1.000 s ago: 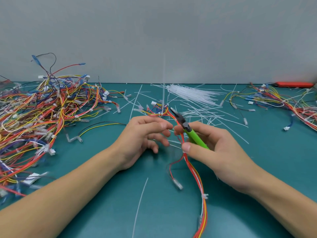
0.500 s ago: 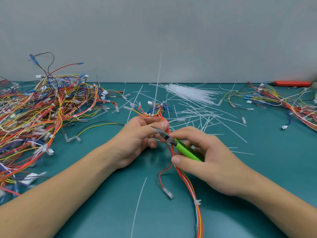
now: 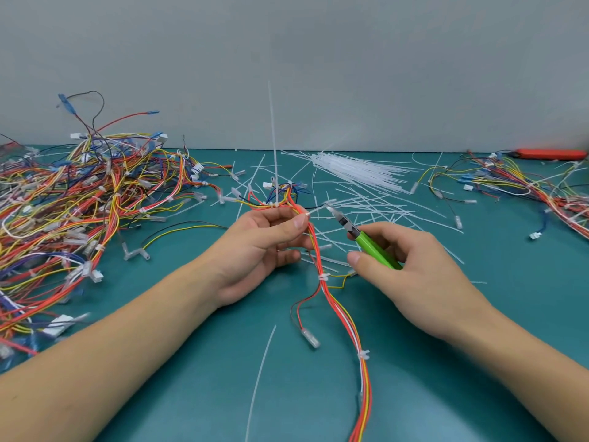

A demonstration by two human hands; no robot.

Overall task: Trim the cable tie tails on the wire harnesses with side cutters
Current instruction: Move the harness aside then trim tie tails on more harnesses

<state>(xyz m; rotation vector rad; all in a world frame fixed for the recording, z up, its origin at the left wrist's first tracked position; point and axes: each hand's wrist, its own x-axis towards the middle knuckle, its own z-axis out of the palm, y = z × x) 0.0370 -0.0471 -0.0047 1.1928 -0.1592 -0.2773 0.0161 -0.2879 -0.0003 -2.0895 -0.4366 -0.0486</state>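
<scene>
Pinching the harness [image 3: 322, 266] between thumb and fingers, my left hand [image 3: 264, 247] lifts its far end off the mat [image 3: 478, 314], so one uncut tail [image 3: 272, 145] stands upright and a short one juts right, clear of the wires. My right hand [image 3: 411, 269] grips the green-handled cutters [image 3: 360, 234], nose aimed left at the short tail beside my thumb, apparently to snip it flush. Trimmed tails [image 3: 382, 205] litter the far mat.

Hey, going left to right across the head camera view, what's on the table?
Big tangled harness pile → left hand holding the harness being trimmed → green-handled side cutters in the right hand → smaller harness pile → orange tool at the far right edge.
</scene>
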